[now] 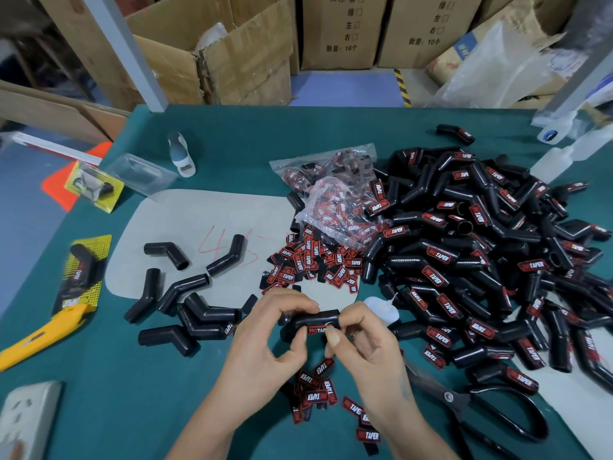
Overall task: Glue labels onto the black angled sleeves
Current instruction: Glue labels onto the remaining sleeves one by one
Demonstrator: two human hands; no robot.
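Both hands hold one black angled sleeve (313, 318) just above the green table. My left hand (275, 330) grips its left part, thumb beside a red and black label (315, 330) on its front. My right hand (356, 330) pinches the right end, thumb pressing on the label's right edge. Several unlabelled sleeves (185, 303) lie to the left. A big heap of labelled sleeves (481, 254) fills the right. Loose labels (311, 260) lie in a pile beyond my hands, more labels (318, 388) beneath them. A small clear glue bottle (381, 308) lies right of my right hand.
A plastic bag of labels (331, 180) sits behind the loose pile. Black scissors (481, 406) lie at the right front, a yellow utility knife (39, 336) at the left. A grey mat (199, 220) covers the table's middle. Cardboard boxes (232, 54) stand behind the table.
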